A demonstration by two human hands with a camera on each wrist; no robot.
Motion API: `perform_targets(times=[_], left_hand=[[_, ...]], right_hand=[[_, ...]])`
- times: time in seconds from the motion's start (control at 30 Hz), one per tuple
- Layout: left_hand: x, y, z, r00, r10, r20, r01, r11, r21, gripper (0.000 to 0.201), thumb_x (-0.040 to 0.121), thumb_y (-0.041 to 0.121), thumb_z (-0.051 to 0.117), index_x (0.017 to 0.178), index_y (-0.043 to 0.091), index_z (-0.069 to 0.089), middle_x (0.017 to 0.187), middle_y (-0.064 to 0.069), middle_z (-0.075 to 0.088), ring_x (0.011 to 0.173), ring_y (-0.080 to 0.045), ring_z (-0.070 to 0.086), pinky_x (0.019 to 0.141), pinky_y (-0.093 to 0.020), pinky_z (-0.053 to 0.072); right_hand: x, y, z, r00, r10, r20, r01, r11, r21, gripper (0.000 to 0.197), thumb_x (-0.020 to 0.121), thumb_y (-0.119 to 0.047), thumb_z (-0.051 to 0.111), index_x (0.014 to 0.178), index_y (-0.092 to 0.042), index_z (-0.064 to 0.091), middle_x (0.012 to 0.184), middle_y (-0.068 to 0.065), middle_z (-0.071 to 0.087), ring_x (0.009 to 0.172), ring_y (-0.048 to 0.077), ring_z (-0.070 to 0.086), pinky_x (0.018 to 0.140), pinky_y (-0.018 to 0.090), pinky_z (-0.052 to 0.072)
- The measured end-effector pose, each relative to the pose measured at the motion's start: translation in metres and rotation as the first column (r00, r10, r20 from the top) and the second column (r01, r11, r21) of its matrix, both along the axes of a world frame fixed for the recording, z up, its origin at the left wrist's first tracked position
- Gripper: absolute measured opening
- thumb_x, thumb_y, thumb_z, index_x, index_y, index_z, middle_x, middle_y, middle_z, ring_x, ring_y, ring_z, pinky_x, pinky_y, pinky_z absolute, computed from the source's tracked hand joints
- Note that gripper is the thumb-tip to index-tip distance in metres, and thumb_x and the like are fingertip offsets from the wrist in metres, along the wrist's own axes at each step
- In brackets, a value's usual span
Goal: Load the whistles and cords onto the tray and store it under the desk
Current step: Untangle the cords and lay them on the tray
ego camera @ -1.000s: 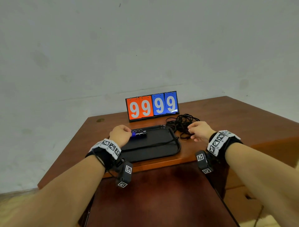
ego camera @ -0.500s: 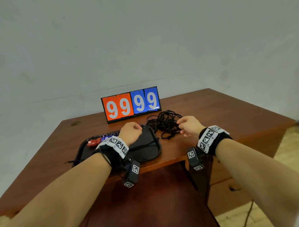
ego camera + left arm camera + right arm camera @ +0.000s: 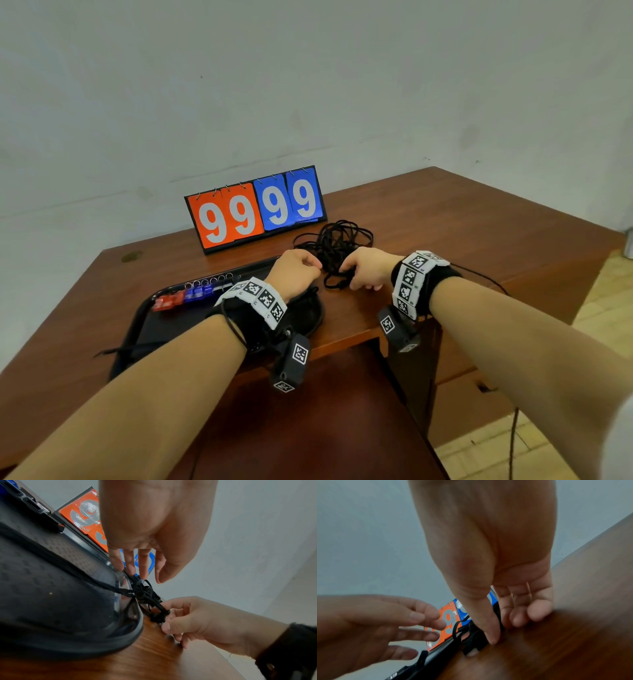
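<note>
The right hand is pinching a bunch of the black cords between thumb and curled fingers, low against the desk, just off the right edge of the black tray. The left hand is hanging just beside it over the tray's far right corner, its fingers reaching down loosely extended toward the same tangle; from the left wrist view the fingertips are sitting right at the strands, but I cannot tell whether they are actually gripping any. Most of the cord pile is lying on the desk behind both hands, in front of the right end of the scoreboard, which is showing 99 on orange and 99 on blue near the far edge. 1 cord is trailing from the pile across the tray's textured floor. The whistles, red, blue and dark ones with metal rings, are sitting in a row along the tray's far edge. The tray itself is resting on the desk at its near edge, left of the hands
</note>
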State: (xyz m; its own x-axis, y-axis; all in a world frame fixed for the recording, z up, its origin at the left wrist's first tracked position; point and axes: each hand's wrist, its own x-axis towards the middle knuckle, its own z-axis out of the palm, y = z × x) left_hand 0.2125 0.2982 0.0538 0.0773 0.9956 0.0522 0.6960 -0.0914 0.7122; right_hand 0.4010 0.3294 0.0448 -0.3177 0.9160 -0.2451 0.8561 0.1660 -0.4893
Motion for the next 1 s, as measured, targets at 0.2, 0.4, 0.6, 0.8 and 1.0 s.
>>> perform_targets(times=[0.2, 0.4, 0.6, 0.8, 1.0], left_hand=[[0.005, -0.003, 0.004, 1.0, 0.0, 0.029, 0.0, 1.0, 0.009, 0.011, 0.088, 0.012, 0.065, 0.091, 0.02, 0.07, 0.097, 0.001, 0.067, 0.087, -0.009, 0.061, 0.068, -0.017, 0.042], [0.012, -0.002, 0.014, 0.996, 0.018, 0.093, -0.019, 1.0, 0.02, 0.015, 0.089, 0.01, 0.064, 0.101, 0.017, 0.071, 0.101, 0.0, 0.066, 0.091, -0.01, 0.06, 0.068, -0.016, 0.042], [0.026, -0.004, 0.018, 0.987, 0.009, 0.16, -0.007, 1.0, -0.009, 0.02, 0.089, 0.007, 0.063, 0.106, 0.015, 0.067, 0.097, -0.007, 0.067, 0.077, -0.014, 0.059, 0.064, -0.021, 0.046], [0.037, -0.003, 0.021, 0.979, -0.031, 0.199, 0.041, 0.998, -0.042, 0.065, 0.086, 0.004, 0.063, 0.143, 0.024, 0.04, 0.097, -0.008, 0.069, 0.074, -0.014, 0.065, 0.057, -0.022, 0.046], [0.035, -0.001, 0.012, 0.999, -0.006, 0.039, 0.01, 0.996, -0.091, 0.028, 0.086, -0.001, 0.055, 0.102, 0.019, 0.067, 0.098, -0.01, 0.068, 0.072, -0.018, 0.061, 0.056, -0.023, 0.045]], right_hand=[[0.0, 0.003, 0.011, 0.999, -0.028, 0.036, 0.026, 0.999, 0.046, 0.03, 0.09, -0.016, 0.069, 0.119, -0.011, 0.062, 0.097, 0.008, 0.063, 0.075, 0.02, 0.062, 0.057, 0.026, 0.052], [0.019, 0.005, 0.023, 0.813, -0.246, -0.527, 0.197, 0.969, -0.148, 0.006, 0.095, -0.015, 0.063, 0.089, -0.013, 0.064, 0.069, 0.004, 0.059, 0.059, 0.013, 0.055, 0.05, 0.024, 0.047], [0.034, -0.002, 0.034, 0.619, -0.314, -0.72, 0.211, 0.949, -0.234, 0.009, 0.097, -0.014, 0.058, 0.089, -0.012, 0.061, 0.077, 0.006, 0.062, 0.061, 0.012, 0.059, 0.058, 0.026, 0.047], [0.038, -0.011, 0.045, 0.648, -0.212, -0.732, 0.104, 0.976, -0.191, 0.006, 0.096, -0.014, 0.06, 0.096, -0.01, 0.065, 0.084, 0.007, 0.066, 0.068, 0.014, 0.062, 0.057, 0.023, 0.05], [0.047, -0.013, 0.036, 0.796, -0.216, -0.566, 0.153, 0.976, -0.157, 0.024, 0.089, -0.001, 0.06, 0.111, -0.01, 0.066, 0.085, 0.015, 0.071, 0.062, 0.017, 0.065, 0.055, 0.026, 0.048]])
